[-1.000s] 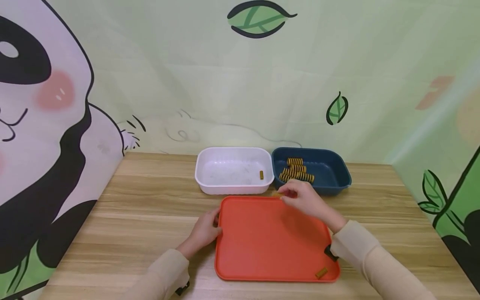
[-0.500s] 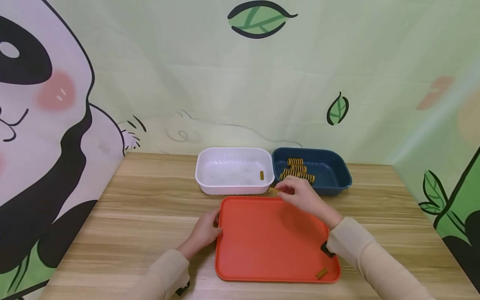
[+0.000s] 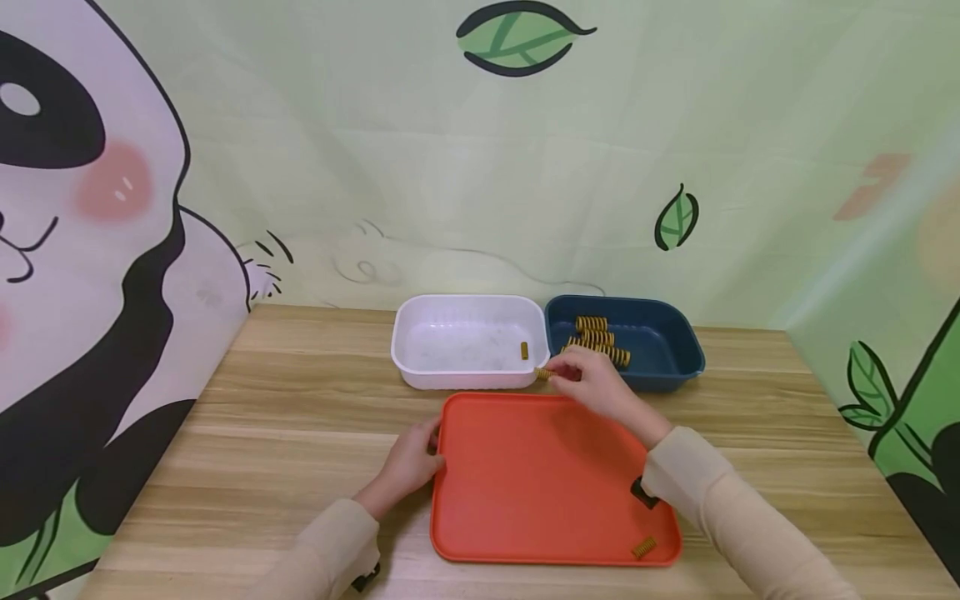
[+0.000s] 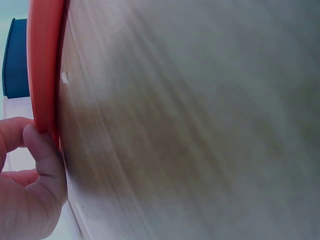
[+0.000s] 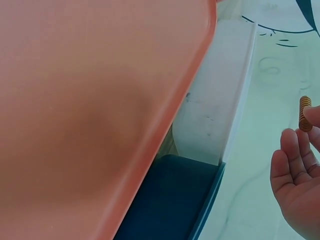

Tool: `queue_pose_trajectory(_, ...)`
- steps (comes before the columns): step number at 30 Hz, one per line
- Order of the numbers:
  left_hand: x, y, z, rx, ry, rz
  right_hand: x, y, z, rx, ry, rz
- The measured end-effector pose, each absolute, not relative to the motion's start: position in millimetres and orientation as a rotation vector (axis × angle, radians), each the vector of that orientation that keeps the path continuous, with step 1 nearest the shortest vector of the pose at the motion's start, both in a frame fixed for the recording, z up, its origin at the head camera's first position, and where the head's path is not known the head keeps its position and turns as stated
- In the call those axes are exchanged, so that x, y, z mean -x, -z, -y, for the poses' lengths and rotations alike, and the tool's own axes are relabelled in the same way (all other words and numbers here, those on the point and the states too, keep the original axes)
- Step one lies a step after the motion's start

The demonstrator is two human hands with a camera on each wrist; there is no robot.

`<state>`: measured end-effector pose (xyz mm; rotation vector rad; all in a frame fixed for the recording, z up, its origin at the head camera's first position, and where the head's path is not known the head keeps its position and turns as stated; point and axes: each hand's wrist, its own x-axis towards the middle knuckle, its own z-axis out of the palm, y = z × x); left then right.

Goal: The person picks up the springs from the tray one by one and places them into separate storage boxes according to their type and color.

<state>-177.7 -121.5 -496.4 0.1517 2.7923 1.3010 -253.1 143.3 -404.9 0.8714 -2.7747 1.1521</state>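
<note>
My right hand [image 3: 595, 387] pinches a small brass-coloured coil spring [image 3: 543, 374] between thumb and fingertips, over the near right corner of the white bin [image 3: 427, 380]. In the right wrist view the spring [image 5: 304, 114] stands upright at the thumb, the other fingers bent loosely below. My left hand [image 3: 407, 458] grips the left edge of the red tray [image 3: 547, 479], thumb at the rim [image 4: 44, 75]. One small spring [image 3: 644, 547] lies in the tray's near right corner. Another [image 3: 524, 351] is in the white bin. Several larger coil springs [image 3: 597, 338] lie in the dark blue bin [image 3: 663, 346].
Both bins stand side by side behind the tray on a wood-grain table [image 3: 300, 392]. A printed cloth backdrop [image 3: 360, 150] with a panda and leaves rises behind the table. Black bands [image 3: 645, 492] show at the sleeve cuffs.
My right hand has moved left and slightly away from me, carrying the spring from the tray's far edge to the white bin's corner. The left hand and tray have stayed put.
</note>
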Motion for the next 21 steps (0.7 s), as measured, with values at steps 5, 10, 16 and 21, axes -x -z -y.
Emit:
queue_pose_trajectory(5,177,497,122,-0.178,-1.299,-2.799,257,409,-142,-0.854,-1.162,2.756)
queue_pose_trajectory(10,177,497,122,-0.178,-1.303,-2.795,263,415,-139,-0.848,-1.158,2.724)
queue_pose_trajectory(16,178,498,122,-0.157,-1.312,-2.787,267,418,-134,-0.83,-1.189,2.731)
queue_pose_trajectory(21,178,498,122,-0.152,-1.308,-2.787,270,419,-130,-0.808,-1.176,2.741)
